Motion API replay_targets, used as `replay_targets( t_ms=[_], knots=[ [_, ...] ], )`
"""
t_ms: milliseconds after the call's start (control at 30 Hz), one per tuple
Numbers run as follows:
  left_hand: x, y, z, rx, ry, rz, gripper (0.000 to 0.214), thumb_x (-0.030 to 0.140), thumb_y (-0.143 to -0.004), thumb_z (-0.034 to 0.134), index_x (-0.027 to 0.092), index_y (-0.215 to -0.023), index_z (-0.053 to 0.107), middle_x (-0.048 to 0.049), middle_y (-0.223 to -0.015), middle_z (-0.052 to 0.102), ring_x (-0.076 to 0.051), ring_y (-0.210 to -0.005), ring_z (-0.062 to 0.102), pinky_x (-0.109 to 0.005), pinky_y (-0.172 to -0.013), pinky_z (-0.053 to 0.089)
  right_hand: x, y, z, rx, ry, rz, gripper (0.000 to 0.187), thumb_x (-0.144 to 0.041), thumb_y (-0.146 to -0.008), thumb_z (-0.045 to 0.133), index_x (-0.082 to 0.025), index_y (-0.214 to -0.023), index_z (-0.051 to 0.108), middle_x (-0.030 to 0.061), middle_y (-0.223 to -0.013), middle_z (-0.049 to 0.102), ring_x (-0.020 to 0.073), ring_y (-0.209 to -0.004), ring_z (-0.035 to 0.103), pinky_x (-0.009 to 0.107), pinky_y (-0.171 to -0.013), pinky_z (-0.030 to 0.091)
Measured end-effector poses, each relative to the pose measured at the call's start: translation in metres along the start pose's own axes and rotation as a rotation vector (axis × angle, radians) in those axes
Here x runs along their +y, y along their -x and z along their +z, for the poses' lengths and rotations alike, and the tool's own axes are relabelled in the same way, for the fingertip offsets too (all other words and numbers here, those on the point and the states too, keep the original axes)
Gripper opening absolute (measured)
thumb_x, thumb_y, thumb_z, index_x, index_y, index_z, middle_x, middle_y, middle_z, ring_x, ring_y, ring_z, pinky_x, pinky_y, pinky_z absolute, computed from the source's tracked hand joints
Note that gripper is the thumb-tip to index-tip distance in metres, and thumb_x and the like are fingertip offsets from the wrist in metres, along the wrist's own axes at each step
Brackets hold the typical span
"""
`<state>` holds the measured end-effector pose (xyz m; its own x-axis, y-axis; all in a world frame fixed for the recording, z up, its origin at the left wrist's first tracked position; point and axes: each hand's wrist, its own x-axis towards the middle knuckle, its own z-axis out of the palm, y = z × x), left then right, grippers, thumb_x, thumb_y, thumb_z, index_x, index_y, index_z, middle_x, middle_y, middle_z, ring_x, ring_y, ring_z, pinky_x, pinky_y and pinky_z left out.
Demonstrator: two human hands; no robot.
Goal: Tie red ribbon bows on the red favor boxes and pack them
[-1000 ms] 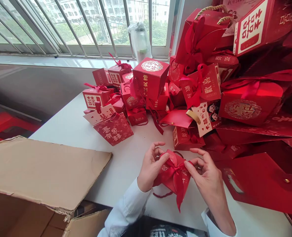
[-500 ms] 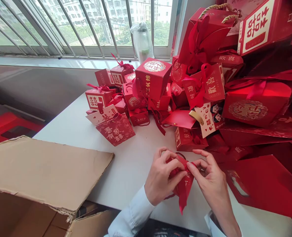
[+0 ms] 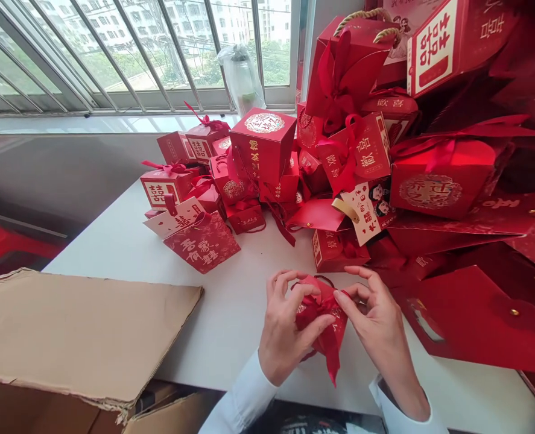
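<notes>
Cardboard first: well left of the little red gift box [image 3: 311, 308], a brown carton flap [image 3: 81, 331] lay over the white surface [image 3: 231, 301]. The left hand [image 3: 288, 328] was closed on that box, thumb and forefinger pinching the bunched bow at its top, the other fingers fanned.

The box sat between both hands near the surface's front edge, its ribbon tail [image 3: 333, 361] dangling. I could not tell whether it rested there.

The right hand [image 3: 378, 328] pinched the bow's far side, fingertips tight. Good form, I judged: light pinches close to the knot would stop the satin slipping.

Right of and behind the box, a heap of red gift boxes [image 3: 430, 181] crowded close, so small movements suited.
</notes>
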<state>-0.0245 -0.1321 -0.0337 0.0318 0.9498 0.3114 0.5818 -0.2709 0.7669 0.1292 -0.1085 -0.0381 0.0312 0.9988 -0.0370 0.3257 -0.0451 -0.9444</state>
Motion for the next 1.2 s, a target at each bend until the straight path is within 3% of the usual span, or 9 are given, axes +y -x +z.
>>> replay_targets(
  t_ms=[100,233,333,467,600,700,833,967,1200],
  knots=[
    [0.001,-0.001,0.003,0.009,-0.020,-0.021,0.002,0.019,-0.084,0.060,0.021,-0.083,0.059,-0.0073,-0.110,0.054,-0.025,-0.115,0.040,-0.039,-0.096,0.039,0.000,0.001,0.000,-0.007,-0.022,0.002,0.039,-0.038,-0.084,0.058,-0.021,-0.117,0.047,-0.0015,-0.070,0.064,0.0162,-0.064,0.061,0.025,-0.060,0.047],
    [0.000,0.000,0.004,0.001,-0.017,-0.019,0.010,0.015,-0.084,0.057,0.020,-0.075,0.058,-0.0061,-0.109,0.055,-0.024,-0.115,0.041,-0.039,-0.100,0.035,0.002,0.002,-0.001,-0.013,-0.062,0.015,0.040,-0.038,-0.084,0.058,-0.023,-0.119,0.046,-0.0018,-0.072,0.065,0.0156,-0.066,0.061,0.024,-0.063,0.047],
    [-0.003,0.003,0.002,0.000,0.047,-0.064,0.004,0.021,-0.083,0.061,0.022,-0.086,0.059,-0.0062,-0.115,0.053,-0.024,-0.116,0.043,-0.038,-0.097,0.038,0.002,0.002,-0.002,0.003,-0.053,0.016,0.039,-0.038,-0.084,0.058,-0.024,-0.118,0.046,-0.0031,-0.071,0.065,0.0148,-0.066,0.061,0.024,-0.063,0.047],
    [-0.006,0.006,-0.005,0.075,0.151,-0.248,0.033,0.036,-0.084,0.061,0.024,-0.113,0.051,-0.0073,-0.119,0.053,-0.022,-0.111,0.050,-0.037,-0.094,0.040,-0.002,0.000,-0.003,-0.024,-0.035,0.012,0.036,-0.038,-0.084,0.058,-0.025,-0.116,0.047,-0.0045,-0.069,0.063,0.0141,-0.065,0.059,0.023,-0.063,0.046],
    [-0.006,-0.003,-0.009,0.040,0.234,-0.405,0.028,0.040,-0.091,0.048,0.022,-0.112,0.051,-0.0036,-0.098,0.060,-0.018,-0.090,0.057,-0.034,-0.086,0.043,-0.006,-0.001,-0.004,-0.068,-0.029,0.008,0.040,-0.040,-0.083,0.060,-0.025,-0.117,0.046,-0.0058,-0.067,0.060,0.0131,-0.062,0.057,0.022,-0.059,0.044],
    [-0.006,-0.013,-0.011,-0.041,0.206,-0.382,0.029,0.037,-0.088,0.054,0.021,-0.112,0.054,-0.0005,-0.084,0.060,-0.017,-0.082,0.057,-0.031,-0.080,0.043,-0.008,-0.001,-0.006,-0.120,0.002,-0.012,0.045,-0.039,-0.079,0.064,-0.024,-0.118,0.046,-0.0067,-0.068,0.058,0.0115,-0.058,0.053,0.021,-0.057,0.043],
    [-0.010,-0.019,-0.015,-0.124,0.177,-0.315,0.027,0.035,-0.086,0.055,0.020,-0.108,0.058,-0.0011,-0.086,0.060,-0.016,-0.079,0.055,-0.029,-0.076,0.042,-0.008,0.000,-0.008,-0.152,0.008,-0.017,0.040,-0.036,-0.081,0.062,-0.025,-0.117,0.047,-0.0073,-0.067,0.057,0.0108,-0.059,0.053,0.021,-0.059,0.043],
    [-0.015,-0.024,-0.021,-0.221,0.199,-0.306,0.019,0.033,-0.088,0.052,0.018,-0.082,0.061,-0.0013,-0.080,0.063,-0.015,-0.074,0.054,-0.029,-0.074,0.041,-0.006,0.002,-0.005,-0.120,0.000,-0.014,0.037,-0.035,-0.083,0.060,-0.025,-0.117,0.048,-0.0073,-0.067,0.057,0.0114,-0.062,0.055,0.021,-0.061,0.044],
    [-0.006,-0.030,-0.026,-0.216,0.231,-0.327,0.027,0.039,-0.089,0.049,0.017,-0.073,0.052,0.0006,-0.071,0.056,-0.012,-0.061,0.046,-0.024,-0.058,0.038,-0.005,0.004,-0.003,-0.087,-0.007,-0.031,0.038,-0.035,-0.083,0.060,-0.026,-0.118,0.048,-0.0057,-0.070,0.060,0.0124,-0.065,0.059,0.022,-0.065,0.047]
  ],
)
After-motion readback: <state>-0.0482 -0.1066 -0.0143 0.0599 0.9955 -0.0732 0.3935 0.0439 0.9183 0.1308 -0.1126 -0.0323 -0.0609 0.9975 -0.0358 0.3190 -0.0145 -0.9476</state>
